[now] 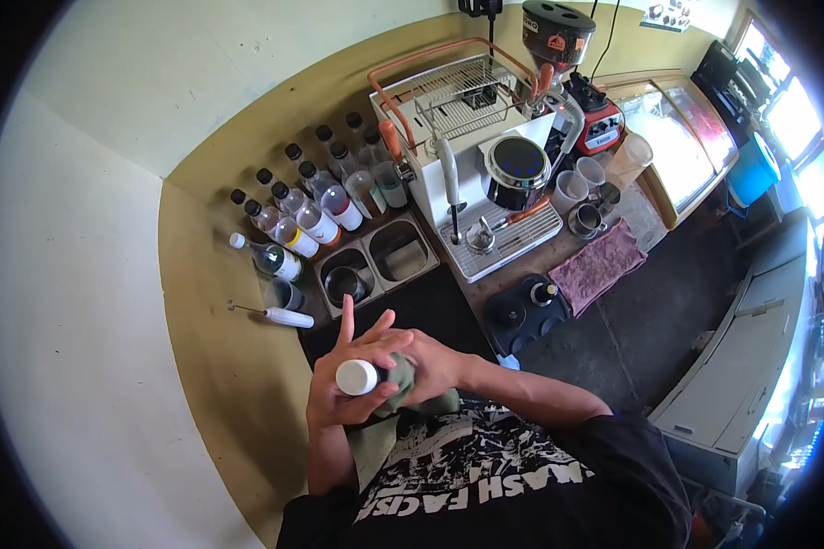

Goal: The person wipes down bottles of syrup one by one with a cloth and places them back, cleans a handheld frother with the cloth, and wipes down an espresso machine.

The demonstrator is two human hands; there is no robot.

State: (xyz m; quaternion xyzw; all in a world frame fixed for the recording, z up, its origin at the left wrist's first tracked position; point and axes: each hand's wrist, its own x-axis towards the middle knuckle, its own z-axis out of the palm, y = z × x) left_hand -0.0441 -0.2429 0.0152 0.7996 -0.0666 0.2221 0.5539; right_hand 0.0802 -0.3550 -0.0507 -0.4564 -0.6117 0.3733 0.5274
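Close to my chest, a bottle with a white cap (356,377) points up toward the camera; most of its body is hidden. My left hand (326,395) is closed around it just below the cap, with one finger stretched upward. My right hand (438,368) closes on a green cloth (399,377) pressed against the bottle's side. Part of the cloth hangs below my right wrist.
At left stand several black-capped bottles (317,220), a white-capped green bottle (276,261) and a handheld frother (288,317). Metal containers (364,245) sit in front. Beyond are an espresso machine (462,146), a grinder (557,37), plastic cups (569,189) and a purple towel (602,265).
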